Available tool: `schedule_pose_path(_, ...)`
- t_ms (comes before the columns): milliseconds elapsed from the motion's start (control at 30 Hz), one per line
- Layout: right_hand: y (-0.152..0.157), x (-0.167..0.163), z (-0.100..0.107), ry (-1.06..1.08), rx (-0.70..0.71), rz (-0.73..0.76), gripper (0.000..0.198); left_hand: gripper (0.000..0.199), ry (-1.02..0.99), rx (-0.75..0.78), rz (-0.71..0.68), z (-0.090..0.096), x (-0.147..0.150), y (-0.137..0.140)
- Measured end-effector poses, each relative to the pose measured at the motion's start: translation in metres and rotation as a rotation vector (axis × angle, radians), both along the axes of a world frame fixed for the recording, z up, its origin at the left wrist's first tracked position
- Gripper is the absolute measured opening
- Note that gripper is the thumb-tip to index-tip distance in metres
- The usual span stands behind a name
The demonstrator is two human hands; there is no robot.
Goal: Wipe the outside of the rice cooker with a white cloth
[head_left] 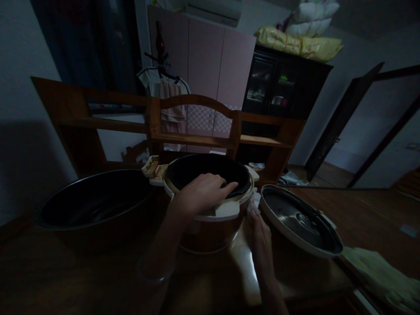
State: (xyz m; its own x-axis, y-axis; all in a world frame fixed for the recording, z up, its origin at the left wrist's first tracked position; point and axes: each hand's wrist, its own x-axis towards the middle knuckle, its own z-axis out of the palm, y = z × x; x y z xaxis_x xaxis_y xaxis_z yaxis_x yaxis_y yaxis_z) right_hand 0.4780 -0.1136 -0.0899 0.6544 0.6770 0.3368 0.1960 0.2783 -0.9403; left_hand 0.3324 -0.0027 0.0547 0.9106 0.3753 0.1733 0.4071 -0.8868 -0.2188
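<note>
A rice cooker (210,229) with a brown body and cream rim stands on the dark wooden table (82,280). Its black inner pot (203,168) is open to view. My left hand (203,192) rests over the cooker's front rim, fingers curled on the pot's edge. My right hand (259,225) presses a small white cloth (254,202) against the cooker's right side. The cooker's lid (300,225) lies tilted, inside up, just right of my right hand.
A large dark wok-like pan (95,203) sits left of the cooker. A pale green cloth (383,273) lies at the table's right edge. Behind the table stands a wooden shelf frame (193,118), with wardrobes and a dark cabinet further back. The room is dim.
</note>
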Motion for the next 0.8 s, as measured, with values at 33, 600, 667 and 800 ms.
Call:
schedule_pose_path(33,-0.001,-0.001,-0.001,0.007,0.004,-0.005,0.046,0.045,0.004,0.006,-0.001,0.0,0.0,0.0)
schedule_pose_path(600,-0.032,-0.02,-0.011,0.1,-0.101,0.008,0.051,0.043,-0.02,0.005,0.002,-0.003,0.001,0.002)
schedule_pose_path(667,-0.036,-0.02,-0.008,0.093,-0.134,0.002,0.051,0.043,-0.032,-0.014,0.003,-0.002,0.001,0.002)
schedule_pose_path(800,-0.041,-0.026,-0.003,0.052,-0.159,-0.005,0.05,0.042,-0.054,-0.049,0.007,-0.004,0.002,0.004)
